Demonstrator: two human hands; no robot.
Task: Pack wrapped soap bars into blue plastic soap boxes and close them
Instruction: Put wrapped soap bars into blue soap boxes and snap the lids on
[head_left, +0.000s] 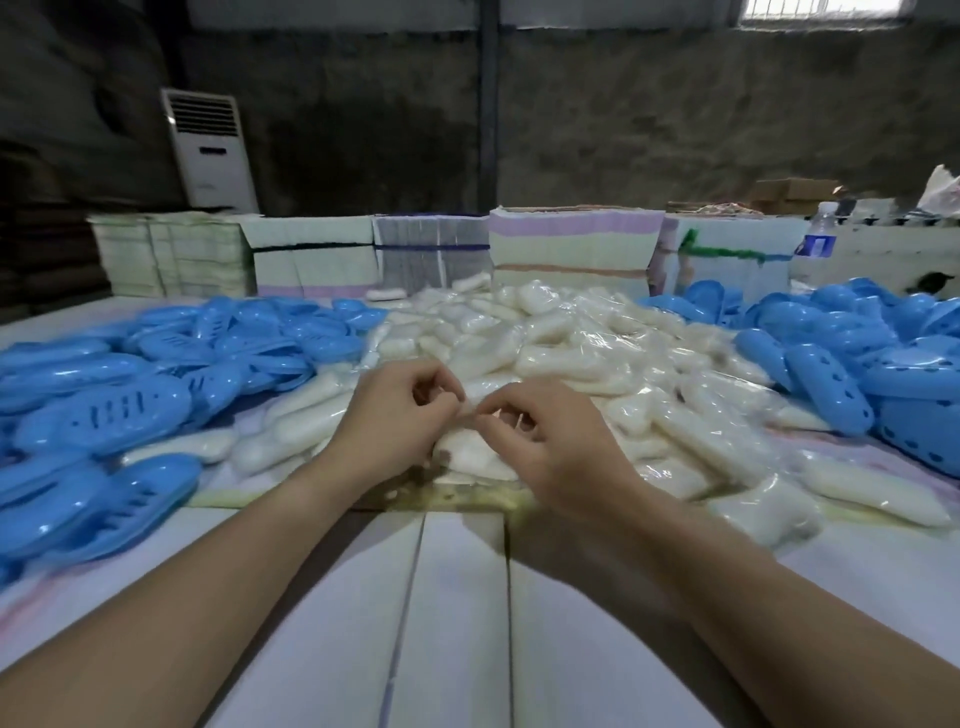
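From the head view I see my left hand (387, 410) and right hand (540, 441) meeting at the near edge of the soap pile (571, 343) mid-table, each grip narrow, pinching the clear wrap of one wrapped soap bar (467, 449). Blue soap boxes (109, 405) lie heaped on the white table (457, 623) left, more boxes (852, 364) right.

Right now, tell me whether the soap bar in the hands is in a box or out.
Out. Both hands, left and right, pinch the wrapped soap bar over the soap pile; no blue box surrounds it.
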